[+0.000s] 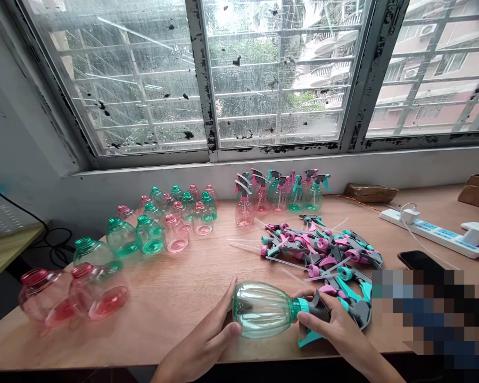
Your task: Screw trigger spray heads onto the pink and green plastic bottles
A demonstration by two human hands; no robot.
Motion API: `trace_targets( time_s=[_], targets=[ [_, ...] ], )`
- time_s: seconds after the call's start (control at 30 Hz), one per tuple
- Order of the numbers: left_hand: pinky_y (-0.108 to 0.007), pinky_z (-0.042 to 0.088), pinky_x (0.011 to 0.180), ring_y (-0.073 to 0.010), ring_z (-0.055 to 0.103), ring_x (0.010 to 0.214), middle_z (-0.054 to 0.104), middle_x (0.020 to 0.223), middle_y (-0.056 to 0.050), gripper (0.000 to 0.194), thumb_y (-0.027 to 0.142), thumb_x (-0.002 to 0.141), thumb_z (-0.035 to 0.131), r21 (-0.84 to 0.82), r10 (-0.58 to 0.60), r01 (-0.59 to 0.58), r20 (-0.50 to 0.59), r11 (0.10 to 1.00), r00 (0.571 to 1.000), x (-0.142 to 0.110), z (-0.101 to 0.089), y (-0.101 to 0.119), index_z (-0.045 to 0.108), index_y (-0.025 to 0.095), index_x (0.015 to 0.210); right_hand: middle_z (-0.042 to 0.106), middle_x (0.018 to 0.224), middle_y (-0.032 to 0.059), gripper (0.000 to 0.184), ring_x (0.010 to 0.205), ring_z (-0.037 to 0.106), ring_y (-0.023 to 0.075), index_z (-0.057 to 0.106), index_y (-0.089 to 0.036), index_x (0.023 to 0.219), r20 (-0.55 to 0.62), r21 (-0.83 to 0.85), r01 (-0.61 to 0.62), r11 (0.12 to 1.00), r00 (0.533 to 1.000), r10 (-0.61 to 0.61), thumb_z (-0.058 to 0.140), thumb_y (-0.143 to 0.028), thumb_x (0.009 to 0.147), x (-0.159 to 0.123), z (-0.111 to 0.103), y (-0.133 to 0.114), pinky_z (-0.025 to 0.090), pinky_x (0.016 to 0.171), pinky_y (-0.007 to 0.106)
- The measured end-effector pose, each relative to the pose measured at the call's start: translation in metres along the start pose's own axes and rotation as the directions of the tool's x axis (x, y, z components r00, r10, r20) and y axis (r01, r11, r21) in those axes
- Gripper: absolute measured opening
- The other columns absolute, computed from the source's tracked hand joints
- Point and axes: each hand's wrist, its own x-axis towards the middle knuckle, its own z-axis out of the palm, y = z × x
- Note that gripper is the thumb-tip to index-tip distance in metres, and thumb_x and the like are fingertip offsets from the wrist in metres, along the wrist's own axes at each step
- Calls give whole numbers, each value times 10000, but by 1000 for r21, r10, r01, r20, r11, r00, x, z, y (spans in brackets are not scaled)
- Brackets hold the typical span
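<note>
A clear green spray bottle [263, 309] lies sideways between my two hands above the table's front part. My left hand [211, 330] cups its base, with the thumb below and fingers behind. At the neck, my right hand [335, 324] grips the grey and teal spray head [318, 308], whose teal collar sits on the bottle's neck. A teal trigger shows under my right fingers. Just behind my right hand spreads a heap of loose pink, teal and grey spray heads [323, 247], some with thin clear tubes.
Red and green bottles without heads [151, 236] stand in rows at the left. Several bottles with spray heads [279, 197] stand by the window wall. A power strip [431, 231], a black phone [419, 259] and a brown packet [371, 192] lie at the right.
</note>
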Motion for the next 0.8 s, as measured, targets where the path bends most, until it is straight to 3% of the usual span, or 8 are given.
trace_targets(
  time_s=[0.17,0.33,0.47,0.67,0.8],
  targets=[
    [-477,50,1271,-290,65,1556,62,1697,-14,820,586,960,497,18,-8,8,-8,1000,1000,0,0,4,63,302,1595,727,580,-7,363,582,675,217,625,-201,967,-5,13,-9,1000,1000,9,758,-494,800,1,-1,-2,543,634,343],
    [-502,95,1262,-292,117,1550,67,1696,26,949,356,918,652,-16,16,-15,20,1000,1000,0,1,9,-33,397,1574,725,588,-10,383,600,674,216,628,-194,1012,-9,46,-17,999,1000,18,756,-494,810,2,-2,-2,537,647,340],
    [-499,124,1258,-294,176,1538,131,1690,-7,1012,239,888,667,-14,18,-18,12,1000,1000,0,2,12,-65,369,1576,736,613,-7,372,598,674,218,614,-192,1030,28,46,-12,999,1000,11,745,-475,826,2,-2,-1,528,658,363],
    [-500,93,1262,-300,95,1551,40,1697,-26,1087,294,847,724,-2,-46,46,-1,999,999,1,3,7,-76,286,1583,740,599,-5,377,615,664,218,590,-192,1038,41,-2,-27,1000,999,27,732,-476,835,1,-3,-1,523,677,371],
    [-499,88,1266,-312,94,1550,111,1692,-35,988,391,877,699,0,-10,10,15,1000,1000,1,1,7,32,270,1597,740,600,-5,365,612,664,212,578,-195,1027,49,7,-26,1000,998,26,735,-466,838,0,-3,-2,524,665,357]
  ],
)
